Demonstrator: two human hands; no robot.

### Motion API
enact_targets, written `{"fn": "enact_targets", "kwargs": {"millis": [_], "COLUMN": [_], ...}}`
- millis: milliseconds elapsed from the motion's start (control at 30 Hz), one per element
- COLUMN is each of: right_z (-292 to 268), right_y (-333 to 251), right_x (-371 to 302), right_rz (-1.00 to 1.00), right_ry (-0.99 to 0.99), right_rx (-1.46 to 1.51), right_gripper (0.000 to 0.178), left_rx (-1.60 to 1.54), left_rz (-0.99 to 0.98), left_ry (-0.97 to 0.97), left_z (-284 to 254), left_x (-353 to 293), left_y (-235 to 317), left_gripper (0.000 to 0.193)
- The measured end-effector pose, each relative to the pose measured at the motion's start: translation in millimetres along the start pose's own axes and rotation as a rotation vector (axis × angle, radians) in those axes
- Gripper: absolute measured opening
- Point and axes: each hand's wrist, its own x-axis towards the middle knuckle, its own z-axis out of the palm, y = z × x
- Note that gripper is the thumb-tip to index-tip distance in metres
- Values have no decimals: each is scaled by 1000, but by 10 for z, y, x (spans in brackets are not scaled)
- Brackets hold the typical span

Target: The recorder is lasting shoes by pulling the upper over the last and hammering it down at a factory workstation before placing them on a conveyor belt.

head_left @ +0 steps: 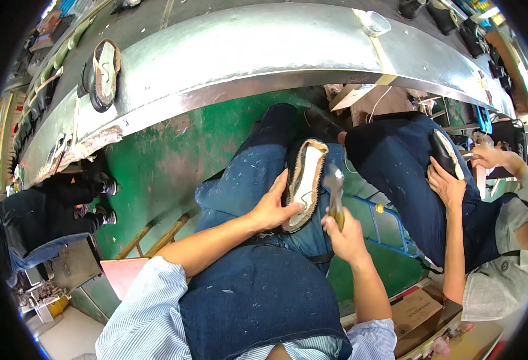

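Where we look down past our dark blue apron (258, 294), we find an upturned shoe (309, 180) lying along our lap, its pale underside framed by a frayed tan border. Our left hand (277, 207) is closed on the shoe's nearer left side, thumb laid over the underside. Just to the right, our right hand (348, 234) is wrapped around the handle of a hammer (335, 201); its metal head stands beside the shoe's right edge, and we cannot tell whether the two touch. Beside us at right, we note a co-worker (396, 156) with one hand (447, 183) against a black shoe (444, 153) on the thigh. Between us, a blue metal frame (390, 225) stands on the green floor (156, 165). Beyond, we see a metal bench (246, 45), bearing another upturned shoe (105, 75) at left and a clear dish (376, 23) toward its right.
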Motion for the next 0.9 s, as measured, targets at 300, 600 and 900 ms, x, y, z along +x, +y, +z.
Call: {"fn": "enact_targets", "kwargs": {"millis": [300,600,900], "right_z": [-297,-258,45], "right_y": [-185,-951,28], "right_x": [-162,183,-65], "right_rz": [-210,92,-180], "right_ry": [-221,-682,-275], "right_rx": [-565,-1087,-633], "right_gripper": [47,30,22], "left_rx": [249,402,-509], "left_rz": [11,-82,-342], "left_ry": [4,-78,301], "left_z": [64,89,248], "left_x": [-147,-324,-129], "left_y": [66,121,179], "left_gripper": [107,104,59]}}
